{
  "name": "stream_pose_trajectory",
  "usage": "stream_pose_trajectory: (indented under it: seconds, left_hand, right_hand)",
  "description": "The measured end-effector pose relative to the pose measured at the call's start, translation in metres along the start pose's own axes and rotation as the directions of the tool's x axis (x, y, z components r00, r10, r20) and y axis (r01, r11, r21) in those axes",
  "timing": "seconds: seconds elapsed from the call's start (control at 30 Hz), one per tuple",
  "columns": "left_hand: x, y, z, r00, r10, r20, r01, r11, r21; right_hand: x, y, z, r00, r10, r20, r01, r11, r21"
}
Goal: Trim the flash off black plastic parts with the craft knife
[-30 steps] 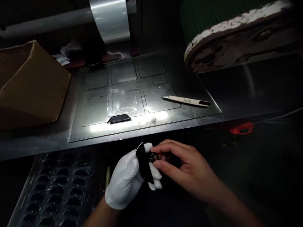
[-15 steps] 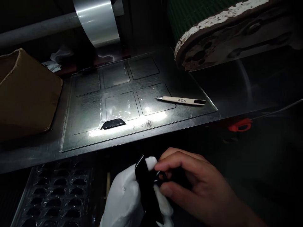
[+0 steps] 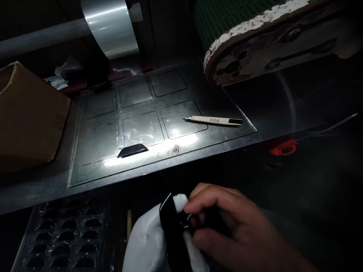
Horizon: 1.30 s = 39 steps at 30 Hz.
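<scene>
My left hand (image 3: 147, 238), in a white glove, grips a glossy black trapezoid-ended panel (image 3: 174, 238) standing on edge. My bare right hand (image 3: 227, 223) is closed, thumb and fingers around a small dark piece with a ring-like curve (image 3: 193, 221) beside the panel. Whether that piece is joined to the panel is hard to see in the dark. On the glass plate (image 3: 102, 166) in front of me lies another black panel (image 3: 133, 150), by a clear film (image 3: 138, 134). A craft knife (image 3: 214, 120) marked A06 lies to its right.
A cardboard box (image 3: 31, 117) stands at left on the bench. A film roll (image 3: 110, 28) hangs behind. A green belt conveyor (image 3: 241, 19) overhangs at right. Below the bench edge are a clear tray (image 3: 68, 236) of black pieces and a red-handled tool (image 3: 283, 148).
The view has shifted a little, so the bench things sit slightly further left. Both hands keep their holds, a bit lower in view.
</scene>
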State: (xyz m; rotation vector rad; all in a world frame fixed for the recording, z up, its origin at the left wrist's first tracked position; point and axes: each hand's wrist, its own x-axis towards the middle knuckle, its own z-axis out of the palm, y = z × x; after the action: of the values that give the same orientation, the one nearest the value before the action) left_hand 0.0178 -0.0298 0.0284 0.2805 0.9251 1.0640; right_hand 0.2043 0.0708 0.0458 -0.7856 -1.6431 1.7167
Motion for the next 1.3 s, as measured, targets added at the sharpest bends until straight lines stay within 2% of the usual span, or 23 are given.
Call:
stream_pose_trajectory:
  seconds: [0.1,0.2,0.33,0.5,0.6,0.7,0.8,0.97,1.1,1.3]
  left_hand:
    - [0.007,-0.001,0.013,0.984,0.14,0.107,-0.126,0.984,-0.125]
    - [0.014,-0.005,0.014,0.954,0.269,0.13,-0.241,0.95,-0.198]
    - [0.017,-0.01,0.007,0.959,0.266,0.097,-0.241,0.948,-0.209]
    - [0.018,-0.013,0.002,0.967,0.25,0.042,-0.233,0.944,-0.234]
    - [0.019,-0.013,0.001,0.962,0.264,0.069,-0.238,0.936,-0.258]
    - [0.021,-0.015,-0.001,0.956,0.268,0.119,-0.224,0.93,-0.291]
    - [0.022,-0.021,-0.004,0.941,0.284,0.182,-0.217,0.924,-0.315]
    - [0.023,-0.032,-0.007,0.92,0.308,0.241,-0.202,0.902,-0.381]
    - [0.025,-0.034,-0.004,0.938,0.243,0.249,-0.133,0.912,-0.389]
    - [0.026,-0.038,-0.001,0.966,0.162,0.201,-0.085,0.935,-0.344]
  right_hand:
    - [0.0,0.007,0.001,0.998,0.061,0.014,-0.061,0.997,0.054]
    - [0.0,0.012,0.003,0.983,0.186,-0.002,-0.185,0.98,0.075]
    - [0.004,0.015,0.005,0.954,0.298,0.023,-0.299,0.948,0.105]
    - [0.008,0.019,0.007,0.949,0.304,0.089,-0.316,0.928,0.2]
    - [0.008,0.021,0.008,0.944,0.31,0.11,-0.328,0.915,0.234]
    - [0.008,0.021,0.01,0.946,0.299,0.124,-0.323,0.905,0.277]
    - [0.008,0.017,0.012,0.96,0.266,0.091,-0.281,0.92,0.274]
    - [0.007,0.007,0.015,0.985,0.168,0.034,-0.171,0.978,0.116]
    - [0.007,0.003,0.017,0.997,0.081,0.014,-0.081,0.996,0.021]
    - [0.007,0.005,0.018,0.999,0.051,0.001,-0.051,0.999,-0.013]
